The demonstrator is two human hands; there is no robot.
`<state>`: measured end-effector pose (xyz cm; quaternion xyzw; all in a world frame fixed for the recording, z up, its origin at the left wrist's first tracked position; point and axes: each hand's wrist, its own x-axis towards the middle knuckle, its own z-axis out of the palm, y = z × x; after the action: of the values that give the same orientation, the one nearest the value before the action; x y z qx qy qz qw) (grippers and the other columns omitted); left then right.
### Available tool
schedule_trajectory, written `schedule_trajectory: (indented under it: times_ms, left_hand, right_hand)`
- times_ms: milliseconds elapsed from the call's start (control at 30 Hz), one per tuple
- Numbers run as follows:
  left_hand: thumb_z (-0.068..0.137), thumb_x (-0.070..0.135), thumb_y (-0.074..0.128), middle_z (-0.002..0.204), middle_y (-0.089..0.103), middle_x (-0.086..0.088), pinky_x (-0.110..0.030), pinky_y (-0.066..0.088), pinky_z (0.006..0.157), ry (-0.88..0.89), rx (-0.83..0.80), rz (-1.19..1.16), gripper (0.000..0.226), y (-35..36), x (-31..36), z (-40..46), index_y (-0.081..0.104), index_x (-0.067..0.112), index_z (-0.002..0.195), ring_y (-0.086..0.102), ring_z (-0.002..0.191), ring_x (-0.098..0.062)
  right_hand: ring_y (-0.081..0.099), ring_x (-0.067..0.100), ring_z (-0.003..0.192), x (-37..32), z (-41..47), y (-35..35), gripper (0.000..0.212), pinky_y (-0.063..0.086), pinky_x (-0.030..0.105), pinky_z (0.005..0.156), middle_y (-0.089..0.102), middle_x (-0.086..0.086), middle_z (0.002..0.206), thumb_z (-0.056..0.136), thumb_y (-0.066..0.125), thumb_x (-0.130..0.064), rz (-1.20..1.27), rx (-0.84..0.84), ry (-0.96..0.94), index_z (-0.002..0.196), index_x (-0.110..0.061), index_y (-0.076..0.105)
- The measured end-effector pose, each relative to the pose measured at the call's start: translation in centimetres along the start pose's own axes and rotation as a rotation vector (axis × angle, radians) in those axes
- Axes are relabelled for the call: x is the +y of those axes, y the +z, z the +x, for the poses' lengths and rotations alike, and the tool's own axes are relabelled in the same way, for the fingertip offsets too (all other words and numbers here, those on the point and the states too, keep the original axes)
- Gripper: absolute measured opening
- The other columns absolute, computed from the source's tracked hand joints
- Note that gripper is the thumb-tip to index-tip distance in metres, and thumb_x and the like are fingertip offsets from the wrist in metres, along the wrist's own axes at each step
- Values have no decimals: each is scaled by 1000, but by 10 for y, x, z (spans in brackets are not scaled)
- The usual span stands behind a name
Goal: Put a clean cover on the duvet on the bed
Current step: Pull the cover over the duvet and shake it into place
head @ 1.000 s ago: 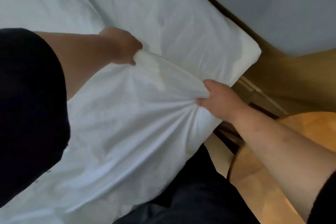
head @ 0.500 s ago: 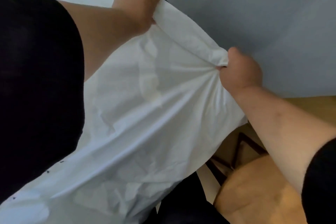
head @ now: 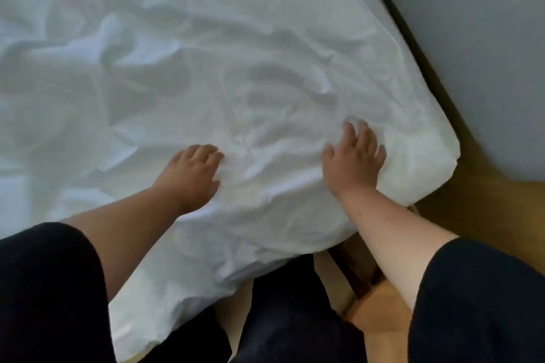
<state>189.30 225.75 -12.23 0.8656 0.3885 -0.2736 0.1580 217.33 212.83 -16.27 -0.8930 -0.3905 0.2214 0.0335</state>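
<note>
The white duvet in its cover [head: 224,74] lies rumpled across the bed, its near edge hanging over the bedside toward my legs. My left hand [head: 191,175] rests flat on the cloth near that edge, fingers loosely bent and holding nothing. My right hand [head: 355,158] lies on the duvet close to its near right corner [head: 430,162], fingers spread and straight. Both hands are blurred by motion.
A grey wall [head: 486,38] runs along the right side of the bed, with a dark gap beside the mattress. Wooden floor [head: 483,209] shows past the corner. My dark trousers [head: 289,312] stand against the bed edge, with a dark frame part by them.
Both hands had the cover's edge gripped and lifted high. They have let go, the duvet has dropped onto the bed, and the hands now lie open on it.
</note>
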Motion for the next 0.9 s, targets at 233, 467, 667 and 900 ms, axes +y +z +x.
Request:
schedule_trajectory:
  times_ms: [233,467,667,900]
  left_hand:
    - [96,39,53,136,50,-7,-43,40,103,-145,69,-49,43,88,-77,-126,51,17,132,46,127,-32]
    - [97,23,42,167,8,-8,-43,21,121,-392,-437,-112,66,244,-164,-331,15,18,158,13,152,-26]
    - [96,25,46,158,28,-7,-40,33,115,-418,-255,-306,57,251,-192,-435,30,18,150,30,144,-27]
    - [100,31,43,133,51,-1,-36,46,95,-341,-53,-308,35,233,-199,-452,49,19,132,49,120,-23]
  right_hand:
    - [20,32,152,-99,-163,111,65,15,55,120,17,12,166,96,40,-49,-242,-435,-569,157,-33,22]
    - [47,29,136,-114,-281,156,66,40,44,110,46,6,153,97,50,-55,-590,-896,-299,152,-21,37]
    - [48,29,135,-213,-374,150,58,41,39,110,47,9,151,100,52,-41,-451,-818,-391,151,-18,37]
    - [49,29,135,-290,-408,135,64,37,35,109,48,11,149,100,55,-32,-171,-729,-390,156,-18,29]
